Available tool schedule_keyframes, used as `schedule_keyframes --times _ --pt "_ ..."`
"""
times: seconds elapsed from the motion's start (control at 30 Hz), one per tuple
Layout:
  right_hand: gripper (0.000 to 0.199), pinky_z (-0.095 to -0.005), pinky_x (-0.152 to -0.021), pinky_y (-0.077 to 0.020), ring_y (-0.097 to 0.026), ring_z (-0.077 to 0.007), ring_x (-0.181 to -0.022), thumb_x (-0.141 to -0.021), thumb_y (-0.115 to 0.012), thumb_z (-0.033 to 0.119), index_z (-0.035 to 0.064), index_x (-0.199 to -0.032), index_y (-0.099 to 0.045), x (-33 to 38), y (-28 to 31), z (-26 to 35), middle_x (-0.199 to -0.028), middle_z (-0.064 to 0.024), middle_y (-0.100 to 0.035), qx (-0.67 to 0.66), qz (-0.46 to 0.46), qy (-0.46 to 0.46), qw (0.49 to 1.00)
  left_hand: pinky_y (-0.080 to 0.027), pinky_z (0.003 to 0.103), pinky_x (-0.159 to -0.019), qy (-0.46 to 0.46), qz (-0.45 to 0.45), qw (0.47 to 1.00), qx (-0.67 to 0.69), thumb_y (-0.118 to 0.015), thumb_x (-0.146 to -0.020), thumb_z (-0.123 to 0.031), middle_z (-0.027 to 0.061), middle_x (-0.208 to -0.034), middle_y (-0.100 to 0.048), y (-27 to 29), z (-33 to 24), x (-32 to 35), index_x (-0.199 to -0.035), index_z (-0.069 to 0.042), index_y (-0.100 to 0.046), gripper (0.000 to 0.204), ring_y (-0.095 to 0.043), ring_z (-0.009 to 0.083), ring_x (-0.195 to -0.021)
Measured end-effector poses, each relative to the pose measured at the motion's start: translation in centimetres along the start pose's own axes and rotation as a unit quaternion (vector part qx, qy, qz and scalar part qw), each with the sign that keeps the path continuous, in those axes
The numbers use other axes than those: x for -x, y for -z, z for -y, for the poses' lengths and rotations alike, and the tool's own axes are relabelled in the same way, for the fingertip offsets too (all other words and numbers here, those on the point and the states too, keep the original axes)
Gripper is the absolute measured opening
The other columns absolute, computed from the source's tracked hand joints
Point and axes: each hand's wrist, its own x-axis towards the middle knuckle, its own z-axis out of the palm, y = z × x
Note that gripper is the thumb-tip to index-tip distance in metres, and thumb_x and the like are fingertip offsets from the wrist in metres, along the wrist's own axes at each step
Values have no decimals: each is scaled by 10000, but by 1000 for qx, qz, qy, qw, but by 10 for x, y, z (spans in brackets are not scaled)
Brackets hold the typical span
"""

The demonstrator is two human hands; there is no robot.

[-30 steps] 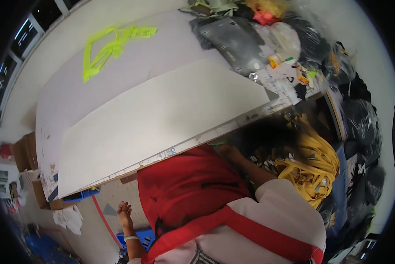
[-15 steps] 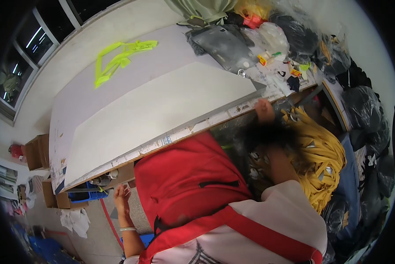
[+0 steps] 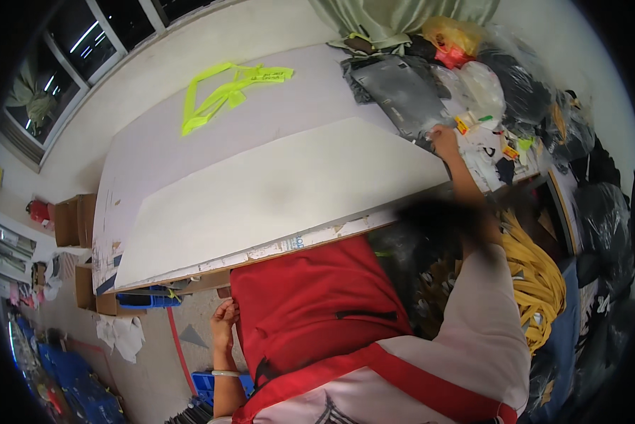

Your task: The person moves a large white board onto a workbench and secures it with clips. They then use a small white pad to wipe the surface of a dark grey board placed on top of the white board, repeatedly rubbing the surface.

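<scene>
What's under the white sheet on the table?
A dark grey layer shows along the white sheet's near right edge; the table is beneath. Anything under the middle is covered.

The person's right arm (image 3: 467,185) reaches far forward, partly hidden by a dark blur, the right grip (image 3: 443,141) with fingers bent. The left forearm (image 3: 228,394) extends from the lower edge, its left grip (image 3: 223,319) beside the body, fingers loosely curled.

Dark windows (image 3: 84,60) (streaked with light (image 3: 83,35)) line a pale wall (image 3: 225,32) — grey floor (image 3: 151,339) below.
</scene>
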Motion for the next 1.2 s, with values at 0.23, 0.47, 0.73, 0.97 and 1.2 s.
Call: schedule_keyframes --times 0.23,0.47,0.73,0.97,1.2 --pt "131 -242 -550 -466 -600 -99 -694 -867 -626 119 9 -937 -644 35 -24 137 -770 -30 -625 -254 -3 100 962 -464 222 -738 -16 -10 999 -44 -616 -923 -105 6 -944 -645 -1 -15 3 -1110 -14 -620 207 -577 81 -808" --pt "346 -372 -852 -476 -622 -281 -939 -868 -665 259 41 -1132 -618 90 -69 177 -1020 -158 -659 -65 31 226 972 -462 229 -770 -103 41 983 -144 -608 -928 -92 3 -924 -625 -36 -46 -18 -1145 6 -605 238 -567 93 -831" --pt "385 -370 -917 -458 -634 -300 -1003 -877 -646 322 6 -1094 -670 139 36 -21 -1089 -174 -673 169 -270 108 941 -367 369 -1026 -343 -224 868 -280 -559 -960 -193 154 -1409 -345 -43 -95 -15 -1434 -24 -317 559 -399 253 -1262" --pt "441 -301 -930 -412 -554 -194 -1078 -926 -579 319 11 -1240 -557 134 -11 -17 -1185 -83 -606 -475 -222 -134 841 -184 377 -1161 -291 -401 868 -10 -462 -967 -482 311 -1525 -39 15 -109 -101 -1450 111 47 919 -186 366 -1412" --pt "532 -389 -977 -422 -548 -287 -1123 -940 -502 378 -40 -1270 -523 131 -18 -10 -1272 -153 -557 -446 -290 -152 833 -237 387 -1149 -252 -458 843 127 -486 -960 -423 299 -1525 53 -19 -131 -131 -1428 75 192 963 -203 360 -1403"
